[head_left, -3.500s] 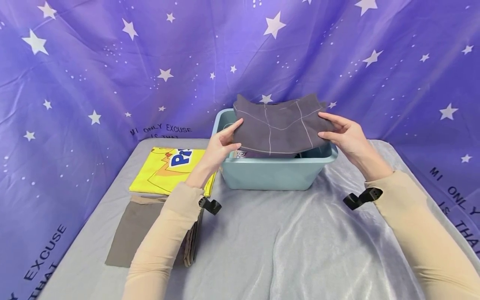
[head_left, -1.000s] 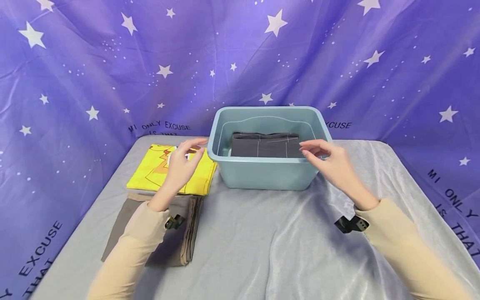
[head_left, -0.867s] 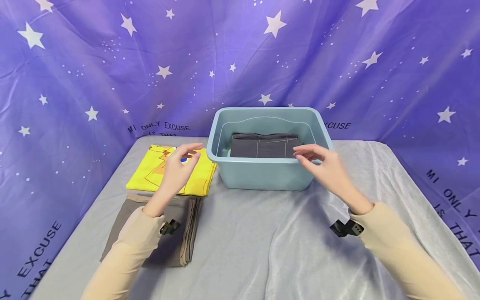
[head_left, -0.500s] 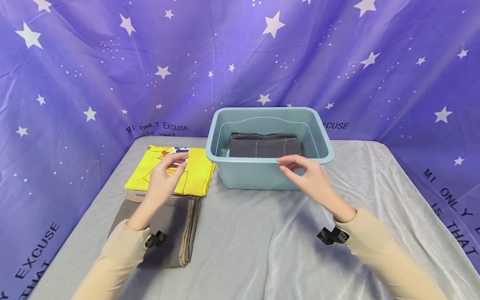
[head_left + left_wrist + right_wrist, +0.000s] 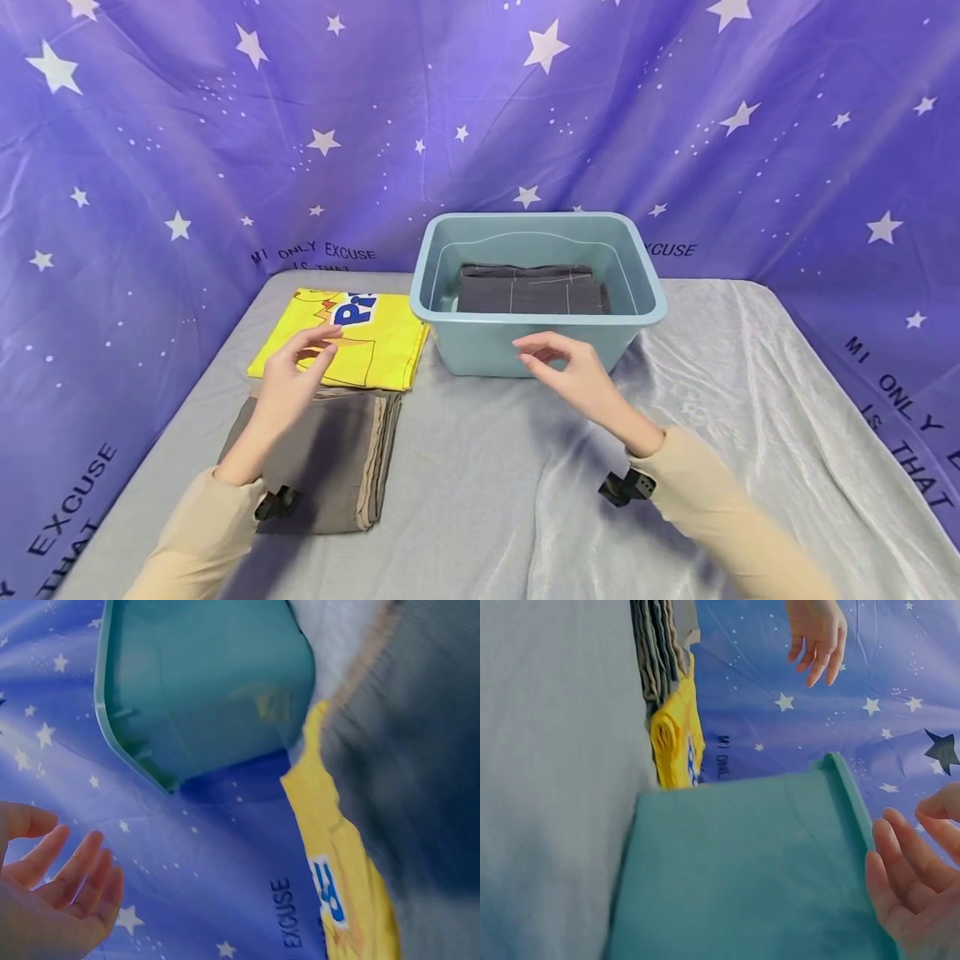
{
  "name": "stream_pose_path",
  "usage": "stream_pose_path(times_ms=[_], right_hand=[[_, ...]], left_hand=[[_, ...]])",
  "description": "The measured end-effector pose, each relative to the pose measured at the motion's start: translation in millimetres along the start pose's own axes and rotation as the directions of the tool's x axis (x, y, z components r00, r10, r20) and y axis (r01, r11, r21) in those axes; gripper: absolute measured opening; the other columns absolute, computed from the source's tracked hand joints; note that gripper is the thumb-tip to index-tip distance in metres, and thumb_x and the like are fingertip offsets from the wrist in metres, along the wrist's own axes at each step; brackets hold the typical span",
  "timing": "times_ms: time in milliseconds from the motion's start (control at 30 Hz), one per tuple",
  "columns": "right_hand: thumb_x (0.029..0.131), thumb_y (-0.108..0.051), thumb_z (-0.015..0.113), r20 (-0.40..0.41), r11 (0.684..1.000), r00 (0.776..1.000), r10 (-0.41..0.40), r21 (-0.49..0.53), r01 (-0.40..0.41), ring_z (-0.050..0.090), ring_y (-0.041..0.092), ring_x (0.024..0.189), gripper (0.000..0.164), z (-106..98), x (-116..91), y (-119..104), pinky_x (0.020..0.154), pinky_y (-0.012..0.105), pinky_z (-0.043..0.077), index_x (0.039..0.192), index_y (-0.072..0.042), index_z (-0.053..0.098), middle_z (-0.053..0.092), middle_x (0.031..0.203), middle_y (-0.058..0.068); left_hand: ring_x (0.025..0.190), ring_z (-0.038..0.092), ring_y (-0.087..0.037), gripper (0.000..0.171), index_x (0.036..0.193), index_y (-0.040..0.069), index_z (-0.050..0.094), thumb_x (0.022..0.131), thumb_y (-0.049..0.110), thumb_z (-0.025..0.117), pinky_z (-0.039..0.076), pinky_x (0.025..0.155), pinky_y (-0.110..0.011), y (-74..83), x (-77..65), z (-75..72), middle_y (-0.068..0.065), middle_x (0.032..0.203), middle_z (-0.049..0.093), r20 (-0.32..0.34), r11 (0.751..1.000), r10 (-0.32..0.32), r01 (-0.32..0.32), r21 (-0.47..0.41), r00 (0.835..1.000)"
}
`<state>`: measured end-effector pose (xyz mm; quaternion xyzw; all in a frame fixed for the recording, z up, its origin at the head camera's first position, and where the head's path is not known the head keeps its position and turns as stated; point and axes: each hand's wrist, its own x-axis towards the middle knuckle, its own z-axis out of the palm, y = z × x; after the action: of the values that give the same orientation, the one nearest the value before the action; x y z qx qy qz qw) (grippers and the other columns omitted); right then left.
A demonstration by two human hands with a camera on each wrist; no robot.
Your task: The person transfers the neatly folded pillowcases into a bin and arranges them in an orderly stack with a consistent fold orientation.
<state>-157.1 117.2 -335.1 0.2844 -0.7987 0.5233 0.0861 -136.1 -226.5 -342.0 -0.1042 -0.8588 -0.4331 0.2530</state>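
Observation:
My left hand (image 5: 288, 383) hovers above the folded grey-brown cloth (image 5: 330, 467) and the near edge of the folded yellow cloth (image 5: 390, 342). Its fingers are loosely bent around nothing, as the left wrist view also shows of the hand (image 5: 64, 892). My right hand (image 5: 573, 375) hangs in front of the blue-green plastic bin (image 5: 480, 350), holding nothing, its fingers relaxed. Inside the bin lies a dark grey folded garment (image 5: 525, 293) with thin white lines; its lower part is hidden by the front wall.
A grey plush cover (image 5: 480, 492) lies over the table. Behind and at both sides hangs a purple curtain (image 5: 390, 100) with white stars and lettering. The yellow cloth lies just left of the bin, the grey-brown stack nearer the front.
Both hands held the dark grey garment over the bin; it now lies inside, released. Since then both hands have drawn back toward me and to the left.

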Motion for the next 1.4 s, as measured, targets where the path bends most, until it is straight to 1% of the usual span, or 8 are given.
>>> stream_pose_path(times_ms=[200, 433, 633, 867, 1067, 1167, 1333, 1400], right_hand=[[0.082, 0.0, 0.058, 0.04, 0.996, 0.997, 0.063, 0.067, -0.066, 0.06, 0.023, 0.076, 0.018, 18, 0, -11, 0.069, 0.029, 0.048, 0.099, 0.0, 0.064, 0.065, 0.089, 0.014], [0.085, -0.006, 0.057, 0.117, 0.969, 0.986, 0.12, 0.202, -0.142, 0.062, 0.015, 0.078, 0.019, 47, 1, 20, 0.07, 0.026, 0.049, 0.103, -0.001, 0.063, 0.066, 0.089, 0.011], [0.085, -0.004, 0.055, 0.163, 0.944, 0.976, 0.144, 0.274, -0.185, 0.062, 0.014, 0.073, 0.02, 66, 2, 27, 0.069, 0.028, 0.05, 0.104, 0.002, 0.061, 0.065, 0.088, 0.017], [0.084, 0.003, 0.052, 0.217, 0.895, 0.96, 0.179, 0.369, -0.251, 0.058, 0.042, 0.076, 0.022, 91, 2, 29, 0.071, 0.045, 0.049, 0.105, 0.009, 0.058, 0.062, 0.089, 0.026], [0.084, 0.007, 0.048, 0.257, 0.842, 0.932, 0.255, 0.415, -0.345, 0.058, 0.042, 0.079, 0.024, 108, 2, 18, 0.073, 0.049, 0.048, 0.107, 0.013, 0.054, 0.059, 0.092, 0.03], [0.083, 0.01, 0.045, 0.273, 0.813, 0.915, 0.295, 0.43, -0.391, 0.056, 0.046, 0.081, 0.026, 113, 2, 5, 0.074, 0.049, 0.047, 0.108, 0.016, 0.052, 0.056, 0.094, 0.035], [0.082, 0.01, 0.044, 0.283, 0.79, 0.895, 0.344, 0.428, -0.439, 0.058, 0.041, 0.081, 0.029, 128, 1, 3, 0.072, 0.043, 0.05, 0.11, 0.017, 0.05, 0.055, 0.097, 0.036], [0.081, 0.01, 0.044, 0.29, 0.778, 0.889, 0.354, 0.436, -0.452, 0.059, 0.039, 0.081, 0.031, 135, 1, 8, 0.071, 0.041, 0.051, 0.111, 0.016, 0.049, 0.055, 0.098, 0.035]], left_hand=[[0.083, 0.05, 0.007, 0.024, 0.108, 0.0, 0.06, 0.085, 0.004, 0.055, 0.04, 0.072, -0.01, -14.1, -8.6, -11.4, -0.011, 0.1, 0.063, -0.005, 0.999, -0.03, 0.03, 0.027, 1.0], [0.081, 0.051, 0.006, 0.023, 0.106, 0.0, 0.062, 0.084, 0.004, 0.056, 0.041, 0.068, -0.009, -23.9, -18.7, -21.2, 0.002, 0.096, 0.064, -0.003, 0.998, -0.056, 0.056, 0.03, 0.998], [0.079, 0.052, 0.007, 0.021, 0.103, -0.003, 0.062, 0.083, 0.0, 0.057, 0.041, 0.067, -0.008, -35.3, -26.8, -29.5, 0.013, 0.094, 0.062, -0.018, 0.995, -0.089, 0.09, 0.034, 0.996], [0.079, 0.052, 0.009, 0.02, 0.101, -0.006, 0.061, 0.082, -0.001, 0.057, 0.041, 0.066, -0.007, -53.2, -37.4, -39.1, 0.02, 0.093, 0.059, -0.001, 0.995, -0.095, 0.095, 0.043, 0.996], [0.077, 0.053, 0.009, 0.019, 0.099, -0.007, 0.061, 0.082, 0.0, 0.057, 0.04, 0.066, -0.005, -70.2, -44.9, -45.4, 0.018, 0.09, 0.061, -0.006, 0.996, -0.091, 0.09, -0.01, 0.996], [0.079, 0.053, 0.01, 0.019, 0.099, -0.008, 0.06, 0.082, 0.0, 0.057, 0.04, 0.067, -0.005, -78.5, -48.4, -50.5, 0.016, 0.091, 0.061, 0.011, 0.996, -0.088, 0.088, 0.027, 0.996], [0.084, 0.052, 0.013, 0.021, 0.103, 0.0, 0.062, 0.083, 0.005, 0.059, 0.038, 0.07, -0.003, -121.2, -58.4, -58.7, 0.022, 0.094, 0.059, 0.03, 0.99, -0.105, 0.102, 0.093, 0.994], [0.085, 0.051, 0.013, 0.022, 0.105, 0.003, 0.063, 0.083, 0.007, 0.059, 0.037, 0.07, -0.003, -133.1, -61.6, -63.4, 0.021, 0.096, 0.06, 0.05, 0.991, -0.114, 0.11, 0.069, 0.992]])
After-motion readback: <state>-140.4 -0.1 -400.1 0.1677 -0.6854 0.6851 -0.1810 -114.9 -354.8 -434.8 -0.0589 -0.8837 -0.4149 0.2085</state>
